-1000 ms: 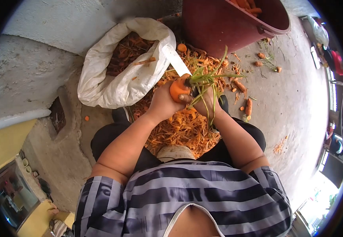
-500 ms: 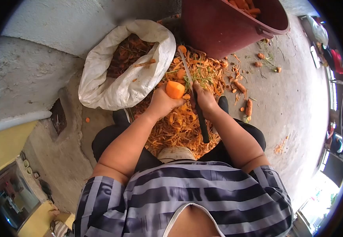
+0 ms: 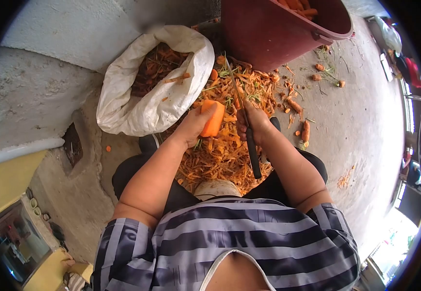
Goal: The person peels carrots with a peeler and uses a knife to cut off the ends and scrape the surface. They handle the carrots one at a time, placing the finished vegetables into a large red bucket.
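Observation:
My left hand (image 3: 192, 127) holds an orange carrot (image 3: 212, 119) with its cut end up, over a heap of carrot peelings (image 3: 220, 155) on the ground. My right hand (image 3: 255, 123) grips a knife (image 3: 246, 121) just right of the carrot. The thin blade points away from me toward the bucket, and the black handle sticks back toward my body. The cut green carrot top lies among the peelings beyond the hands.
A white sack (image 3: 150, 82) holding peelings lies open at the left. A dark red bucket (image 3: 273, 29) with carrots stands at the top. Loose carrot pieces (image 3: 305, 131) are scattered on the concrete floor at the right. A concrete wall runs along the left.
The leafy green top has been cut off the carrot and has dropped onto the peelings. The knife has turned so its blade points away, and the carrot now stands more upright.

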A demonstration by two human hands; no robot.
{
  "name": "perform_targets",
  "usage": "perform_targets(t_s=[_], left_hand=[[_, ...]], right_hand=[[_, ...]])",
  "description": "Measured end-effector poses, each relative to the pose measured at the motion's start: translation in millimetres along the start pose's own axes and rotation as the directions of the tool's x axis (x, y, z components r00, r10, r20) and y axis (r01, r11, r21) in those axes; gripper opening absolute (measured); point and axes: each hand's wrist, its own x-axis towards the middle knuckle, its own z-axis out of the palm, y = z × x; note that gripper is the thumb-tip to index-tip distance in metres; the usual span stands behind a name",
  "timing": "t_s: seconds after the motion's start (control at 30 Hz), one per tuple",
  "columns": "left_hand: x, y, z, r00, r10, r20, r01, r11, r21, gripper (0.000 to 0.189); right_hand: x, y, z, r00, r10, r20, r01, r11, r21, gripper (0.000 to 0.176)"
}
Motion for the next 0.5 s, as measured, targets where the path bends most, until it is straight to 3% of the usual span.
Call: perform_targets(t_s=[0.07,0.17,0.27,0.3,0.37,0.5], left_hand=[[3,-2,-4,0.999,-0.048,-0.007,0.047,0.992,-0.113,0.051],[1,-2,-1,0.994,-0.036,-0.103,0.026,0.995,-0.099,0.058],[-1,0,0,0.976,0.032,-0.213,-0.07,0.983,-0.171,0.055],[-3,2,-3,0.979,0.001,-0.202,-0.04,0.981,-0.191,0.055],[-7,8,-13,0.982,-0.063,-0.179,0.02,0.972,-0.233,0.054],[-3,-1,-22,0.945,0.015,-0.328,-0.104,0.961,-0.258,0.053]], right_hand=[[1,1,-2,0.999,0.032,0.015,-0.032,0.999,-0.009,0.047],[5,5,3,0.988,-0.105,-0.117,0.088,0.986,-0.14,0.036],[24,26,-2,0.932,-0.363,-0.02,0.323,0.852,-0.412,0.025],[11,26,7,0.913,-0.406,0.026,0.363,0.785,-0.502,0.027],[-6,32,16,0.859,-0.511,0.014,0.424,0.698,-0.577,0.029],[-8,43,16,0.771,-0.635,0.052,0.512,0.569,-0.644,0.036]])
